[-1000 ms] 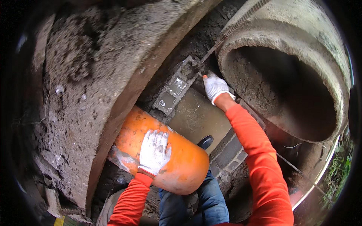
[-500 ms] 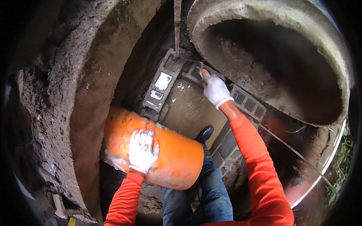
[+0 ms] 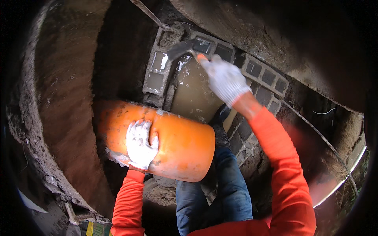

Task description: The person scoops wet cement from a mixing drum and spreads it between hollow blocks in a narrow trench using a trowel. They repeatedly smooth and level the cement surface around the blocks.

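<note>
My gloved left hand (image 3: 142,144) lies over the top of a large orange pipe (image 3: 185,147), fingers stretched along its curve. My gloved right hand (image 3: 219,76) grips a trowel (image 3: 181,49), whose grey blade is over the upper corner of the concrete blocks. The left row of blocks (image 3: 158,69) and the back row (image 3: 255,69) border a pool of murky water (image 3: 191,96); some block cavities hold water. A booted foot stands beside the pipe's right end.
A rough, curved concrete wall (image 3: 63,98) rises on the left. A large concrete ring (image 3: 283,43) overhangs the back right. Ropes (image 3: 323,133) run at the top and right. My legs (image 3: 232,188) are in the dug pit below.
The view has swung, so the blocks and ring sit higher in it. The trowel has moved toward the left row of blocks. My left hand stays on the pipe.
</note>
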`<action>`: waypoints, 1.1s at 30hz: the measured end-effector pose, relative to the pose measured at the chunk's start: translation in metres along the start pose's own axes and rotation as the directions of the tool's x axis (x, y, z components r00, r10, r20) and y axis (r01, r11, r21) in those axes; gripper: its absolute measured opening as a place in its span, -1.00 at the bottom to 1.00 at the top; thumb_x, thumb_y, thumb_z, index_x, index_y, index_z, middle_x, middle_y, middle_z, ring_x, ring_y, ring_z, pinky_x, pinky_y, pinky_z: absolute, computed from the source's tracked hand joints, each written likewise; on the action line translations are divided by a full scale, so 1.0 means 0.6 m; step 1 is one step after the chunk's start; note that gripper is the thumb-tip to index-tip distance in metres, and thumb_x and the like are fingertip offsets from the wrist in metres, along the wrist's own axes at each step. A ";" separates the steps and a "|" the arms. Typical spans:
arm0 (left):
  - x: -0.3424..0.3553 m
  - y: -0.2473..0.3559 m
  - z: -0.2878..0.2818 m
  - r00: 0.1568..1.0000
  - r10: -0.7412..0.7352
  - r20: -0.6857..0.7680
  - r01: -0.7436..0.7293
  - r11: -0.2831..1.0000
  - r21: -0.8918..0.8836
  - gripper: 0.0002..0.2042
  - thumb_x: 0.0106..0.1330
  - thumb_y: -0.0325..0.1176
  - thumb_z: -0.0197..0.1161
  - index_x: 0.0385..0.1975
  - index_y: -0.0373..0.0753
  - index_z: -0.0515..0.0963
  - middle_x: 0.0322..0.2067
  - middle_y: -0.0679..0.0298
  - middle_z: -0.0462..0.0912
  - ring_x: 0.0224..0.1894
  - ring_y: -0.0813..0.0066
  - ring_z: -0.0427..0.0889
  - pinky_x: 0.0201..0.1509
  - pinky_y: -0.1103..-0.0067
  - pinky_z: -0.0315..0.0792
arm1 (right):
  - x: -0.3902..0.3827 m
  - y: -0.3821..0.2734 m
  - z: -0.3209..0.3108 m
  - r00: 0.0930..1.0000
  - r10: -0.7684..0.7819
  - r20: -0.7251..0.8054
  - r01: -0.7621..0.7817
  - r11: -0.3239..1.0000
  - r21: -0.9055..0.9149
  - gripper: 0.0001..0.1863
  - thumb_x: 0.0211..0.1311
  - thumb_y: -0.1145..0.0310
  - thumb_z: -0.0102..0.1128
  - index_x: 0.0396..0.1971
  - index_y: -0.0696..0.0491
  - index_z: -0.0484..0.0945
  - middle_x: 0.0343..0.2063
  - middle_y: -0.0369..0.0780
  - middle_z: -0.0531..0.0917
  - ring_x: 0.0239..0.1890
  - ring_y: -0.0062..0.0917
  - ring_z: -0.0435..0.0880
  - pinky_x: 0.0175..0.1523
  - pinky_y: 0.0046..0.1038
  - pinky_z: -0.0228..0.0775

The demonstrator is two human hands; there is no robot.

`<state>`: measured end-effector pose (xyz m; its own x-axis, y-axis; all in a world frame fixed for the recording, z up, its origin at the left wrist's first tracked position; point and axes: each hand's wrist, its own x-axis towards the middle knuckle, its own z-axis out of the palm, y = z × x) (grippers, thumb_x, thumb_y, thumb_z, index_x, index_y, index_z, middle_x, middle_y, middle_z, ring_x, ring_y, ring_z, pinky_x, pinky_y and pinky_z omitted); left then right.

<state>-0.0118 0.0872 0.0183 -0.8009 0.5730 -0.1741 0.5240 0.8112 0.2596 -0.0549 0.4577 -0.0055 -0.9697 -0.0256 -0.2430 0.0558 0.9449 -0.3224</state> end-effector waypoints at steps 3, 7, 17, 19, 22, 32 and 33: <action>0.006 0.006 -0.003 0.999 0.029 -0.027 -0.029 1.000 0.008 -0.60 0.32 -0.33 0.43 0.14 -0.28 0.68 0.09 -0.01 0.74 0.29 -0.10 0.64 0.56 0.06 0.38 | -0.108 0.038 0.009 0.975 0.141 0.173 -0.151 0.988 0.045 -0.38 0.30 0.58 0.18 0.39 -0.01 0.50 -0.26 0.03 0.72 -0.26 -0.08 0.83 -0.21 -0.08 0.72; 0.019 0.020 0.006 0.998 0.059 -0.009 -0.059 0.998 0.030 -0.61 0.32 -0.34 0.43 0.12 -0.28 0.68 0.08 0.01 0.75 0.27 -0.08 0.65 0.56 0.04 0.37 | -0.167 0.121 0.156 0.937 0.118 0.330 -0.115 0.993 -0.031 -0.52 0.43 0.57 0.07 0.32 0.08 0.55 -0.27 0.07 0.80 -0.25 -0.05 0.86 -0.18 -0.03 0.72; 0.014 0.018 0.005 0.999 0.016 -0.036 -0.017 1.000 -0.024 -0.63 0.31 -0.37 0.44 0.11 -0.28 0.69 0.05 0.05 0.77 0.22 -0.02 0.69 0.55 0.08 0.40 | 0.016 0.000 0.255 0.899 -0.291 0.327 0.321 0.946 -0.040 -0.72 0.59 0.31 0.10 -0.07 0.03 0.81 -0.39 -0.16 0.83 -0.30 -0.21 0.88 -0.25 -0.12 0.73; 0.015 0.019 0.003 0.999 0.007 -0.048 -0.009 0.999 -0.037 -0.63 0.30 -0.37 0.44 0.11 -0.27 0.70 0.04 0.05 0.77 0.22 -0.01 0.70 0.55 0.08 0.41 | 0.056 -0.016 0.271 0.847 -0.366 0.385 0.433 0.896 -0.101 -0.69 0.65 0.31 0.02 0.02 0.07 0.76 -0.42 -0.10 0.81 -0.32 -0.15 0.87 -0.28 -0.07 0.72; 0.015 0.012 0.008 0.997 0.012 -0.071 -0.017 0.998 -0.066 -0.62 0.29 -0.37 0.45 0.11 -0.27 0.70 0.03 0.07 0.77 0.21 0.01 0.70 0.53 0.08 0.43 | 0.095 -0.028 0.303 0.814 -0.378 0.442 0.474 0.871 -0.129 -0.64 0.69 0.29 -0.03 -0.07 0.09 0.79 -0.34 -0.06 0.84 -0.26 -0.10 0.88 -0.19 -0.07 0.73; 0.011 -0.005 0.000 0.999 0.000 -0.041 -0.007 0.986 -0.168 -0.60 0.27 -0.38 0.47 0.11 -0.26 0.69 -0.02 0.10 0.76 0.16 0.05 0.71 0.51 0.08 0.44 | 0.138 -0.121 0.387 0.638 -0.232 0.734 0.485 0.861 -0.150 -0.70 0.44 0.37 0.26 0.06 0.05 0.82 -0.05 -0.10 0.88 0.02 -0.14 0.89 0.03 -0.14 0.77; 0.017 -0.001 -0.002 1.000 0.000 -0.026 -0.005 0.985 -0.174 -0.61 0.26 -0.40 0.46 0.11 -0.26 0.69 -0.04 0.11 0.76 0.14 0.07 0.71 0.52 0.08 0.43 | 0.150 -0.100 0.395 0.651 -0.243 0.719 0.476 0.869 -0.137 -0.68 0.46 0.36 0.23 0.10 0.04 0.80 0.00 -0.08 0.86 0.05 -0.11 0.88 0.04 -0.11 0.76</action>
<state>-0.0205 0.0921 0.0177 -0.8080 0.5700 -0.1492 0.4692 0.7757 0.4221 -0.0889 0.3213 -0.2248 -0.4735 -0.4810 -0.7378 -0.4451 0.8535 -0.2708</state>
